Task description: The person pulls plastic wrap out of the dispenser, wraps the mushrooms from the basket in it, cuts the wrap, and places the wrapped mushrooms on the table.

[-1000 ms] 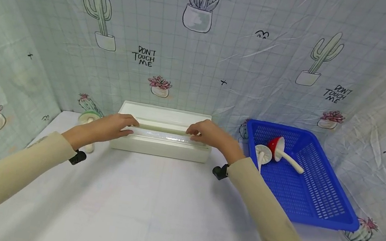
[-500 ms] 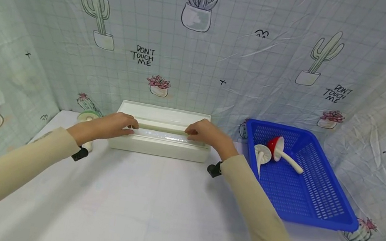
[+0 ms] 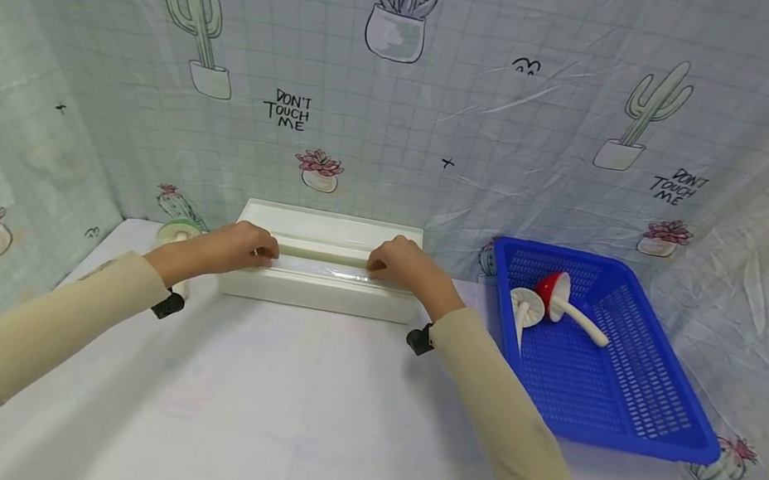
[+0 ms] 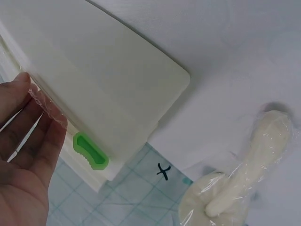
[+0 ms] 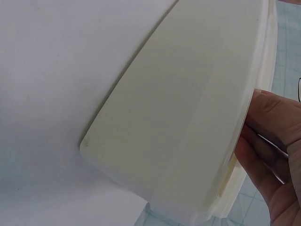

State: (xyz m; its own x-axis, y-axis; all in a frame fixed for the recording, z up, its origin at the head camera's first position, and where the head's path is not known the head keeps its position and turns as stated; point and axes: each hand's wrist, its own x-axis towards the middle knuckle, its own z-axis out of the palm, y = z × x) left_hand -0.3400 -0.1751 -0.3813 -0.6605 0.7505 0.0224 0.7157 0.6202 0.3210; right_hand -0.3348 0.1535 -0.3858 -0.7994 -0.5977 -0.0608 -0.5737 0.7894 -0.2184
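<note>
A white cling film dispenser (image 3: pixel 319 297) stands at the back of the table with its lid (image 3: pixel 326 225) raised. Clear cling film (image 3: pixel 328 271) shows as a glossy strip across its opening. My left hand (image 3: pixel 232 248) is at the left end, and its thumb and fingers pinch a crumpled bit of film (image 4: pixel 51 109). Beside those fingertips, a green slide cutter (image 4: pixel 91 151) sits on the dispenser's edge. At the right end, my right hand (image 3: pixel 405 265) has thumb and fingers curled together over the front rim; the film between them is mostly hidden.
A film-wrapped toy mushroom (image 4: pixel 263 150) lies left of the dispenser, partly behind my left arm. At the right stands a blue plastic basket (image 3: pixel 643 373) holding a red-capped mushroom (image 3: pixel 559 300) and a pale one (image 3: pixel 526 308). A patterned curtain (image 3: pixel 402 125) closes off the back.
My left thumb and fingers have come together from a spread position. The right hand has shifted slightly left and its fingers have curled in. The dispenser stays in place.
</note>
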